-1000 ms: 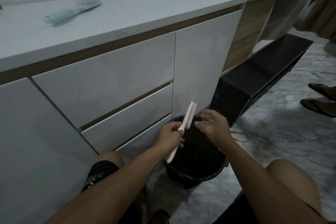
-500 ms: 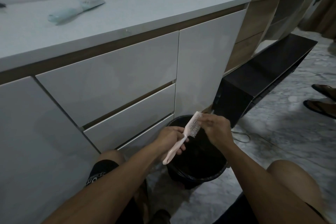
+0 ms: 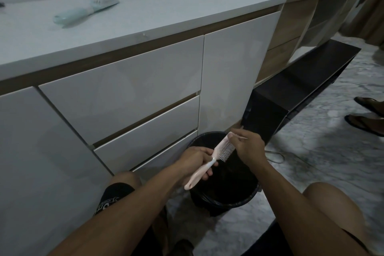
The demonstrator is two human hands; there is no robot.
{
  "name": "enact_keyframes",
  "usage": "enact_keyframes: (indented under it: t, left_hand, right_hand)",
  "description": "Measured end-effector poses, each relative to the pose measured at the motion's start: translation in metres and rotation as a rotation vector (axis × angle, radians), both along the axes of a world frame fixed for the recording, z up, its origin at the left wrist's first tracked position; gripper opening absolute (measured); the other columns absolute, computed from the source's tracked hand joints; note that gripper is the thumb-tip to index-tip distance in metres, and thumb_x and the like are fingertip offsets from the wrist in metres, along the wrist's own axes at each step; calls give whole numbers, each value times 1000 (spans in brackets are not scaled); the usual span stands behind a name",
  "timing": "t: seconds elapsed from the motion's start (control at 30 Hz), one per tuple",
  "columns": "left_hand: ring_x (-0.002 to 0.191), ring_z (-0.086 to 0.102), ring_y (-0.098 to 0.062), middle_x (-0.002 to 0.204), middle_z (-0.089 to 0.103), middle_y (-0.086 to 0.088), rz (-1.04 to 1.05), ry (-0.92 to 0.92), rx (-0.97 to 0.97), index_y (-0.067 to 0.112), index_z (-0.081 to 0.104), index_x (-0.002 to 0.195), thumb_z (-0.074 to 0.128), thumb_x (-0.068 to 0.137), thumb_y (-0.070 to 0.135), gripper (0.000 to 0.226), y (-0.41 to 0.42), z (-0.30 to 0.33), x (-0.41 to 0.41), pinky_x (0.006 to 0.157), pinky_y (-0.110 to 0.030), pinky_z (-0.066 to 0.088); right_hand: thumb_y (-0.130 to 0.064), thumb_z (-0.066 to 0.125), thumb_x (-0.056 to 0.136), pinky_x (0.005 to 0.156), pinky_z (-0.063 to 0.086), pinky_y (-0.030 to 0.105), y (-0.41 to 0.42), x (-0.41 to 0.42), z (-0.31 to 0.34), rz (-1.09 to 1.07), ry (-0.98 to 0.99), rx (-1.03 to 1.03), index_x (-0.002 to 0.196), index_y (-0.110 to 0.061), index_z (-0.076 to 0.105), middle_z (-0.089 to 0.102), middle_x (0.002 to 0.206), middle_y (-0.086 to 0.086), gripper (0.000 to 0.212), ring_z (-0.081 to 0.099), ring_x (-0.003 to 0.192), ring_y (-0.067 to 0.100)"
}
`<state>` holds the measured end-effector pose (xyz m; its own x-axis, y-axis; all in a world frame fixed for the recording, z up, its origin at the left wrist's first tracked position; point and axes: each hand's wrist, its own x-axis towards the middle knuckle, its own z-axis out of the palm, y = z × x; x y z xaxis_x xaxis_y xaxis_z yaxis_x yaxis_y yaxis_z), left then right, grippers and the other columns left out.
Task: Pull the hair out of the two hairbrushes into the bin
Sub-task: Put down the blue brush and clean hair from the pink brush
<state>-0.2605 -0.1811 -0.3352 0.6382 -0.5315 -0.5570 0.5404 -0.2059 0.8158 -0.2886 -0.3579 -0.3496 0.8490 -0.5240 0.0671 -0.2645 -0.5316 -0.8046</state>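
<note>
**Clearing the pink brush over the bin**

The left hand [image 3: 194, 160] has its grip wrapped round the handle of the pink hairbrush [image 3: 209, 162], fingers curled under it, forearm reaching in from the lower left. The brush slants up and away from that grip, bristles facing right and down. At the brush's far tip the right hand [image 3: 247, 147] has its grip closed in a pinch at the top rows of bristles; whether it holds hair there I cannot tell, as no strands show. Its wrist is bent, knuckles up.

Directly below both grips sits the black bin [image 3: 239, 199], its mouth open under the brush head. To do this step well, I judge the pinch should drag along the bristle rows away from the handle, staying above the bin so loose hair falls inside.

Well beyond and up-left of the grips, the light blue hairbrush [image 3: 83, 11] lies on the white counter [image 3: 176, 6], not yet picked up.
</note>
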Motion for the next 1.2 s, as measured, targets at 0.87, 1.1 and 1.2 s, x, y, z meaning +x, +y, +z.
enact_keyframes:
  t: [0.87, 1.1, 1.2]
  left_hand:
    - [69, 59, -18, 81, 60, -2, 99, -605, 304, 10, 61, 119, 72, 72, 2, 49, -7, -16, -5, 69, -34, 53]
    - [74, 57, -13, 83, 62, 4, 68, -824, 349, 13, 65, 114, 75, 68, 1, 48, -6, -12, -12, 77, -31, 54]
    - [77, 58, -10, 88, 67, 1, 72, -821, 352, 12, 68, 110, 75, 69, 2, 43, -6, -15, -12, 73, -21, 49]
  right_hand:
    - [-16, 88, 65, 57, 60, 33, 14, -3, 7, 92, 160, 547, 140, -22, 33, 48, 123, 6, 93, 57, 105, 27]
    - [2, 83, 67, 56, 58, 33, 12, -3, 11, -2, 79, 609, 114, -18, 42, 48, 97, -3, 65, 56, 85, 16]
    - [-10, 80, 74, 68, 61, 45, 3, 1, 11, -161, 66, 481, 94, -18, 57, 55, 87, -5, 32, 60, 83, 19]
